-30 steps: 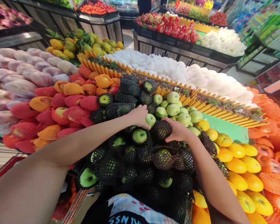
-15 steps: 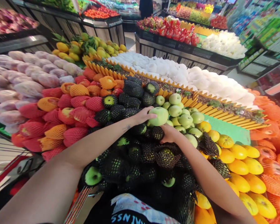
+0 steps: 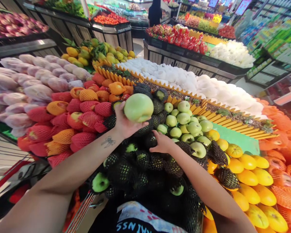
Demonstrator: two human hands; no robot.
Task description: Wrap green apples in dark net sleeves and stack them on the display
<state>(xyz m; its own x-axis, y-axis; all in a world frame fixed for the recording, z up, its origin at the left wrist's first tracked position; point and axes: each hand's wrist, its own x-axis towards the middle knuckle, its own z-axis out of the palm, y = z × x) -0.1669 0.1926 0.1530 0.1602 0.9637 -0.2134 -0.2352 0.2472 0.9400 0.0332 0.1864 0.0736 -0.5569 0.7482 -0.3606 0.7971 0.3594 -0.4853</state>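
A large pale green apple (image 3: 139,107) without netting rests in my left hand (image 3: 126,127), whose fingers cup it from below and the left, above the display. Lower and to the right, my right hand (image 3: 163,143) has its thumb and fingers around a green apple in black foam netting (image 3: 150,141); part of that fruit is hidden in shadow. Many more black-netted apples (image 3: 121,171) lie heaped below both hands. Beside my right hand is a pile of bare green apples (image 3: 183,117).
Red-netted fruit (image 3: 83,140) lies to the left, with wrapped pale fruit (image 3: 38,92) beyond. Yellow fruit (image 3: 259,194) is at the right. A low yellow picket fence (image 3: 235,121) runs behind the apples. A shopping cart (image 3: 81,210) stands at the lower left.
My left hand has lifted the bare green apple up and to the left, turning beneath it. My right hand has shifted left with the netted apple at its fingers.
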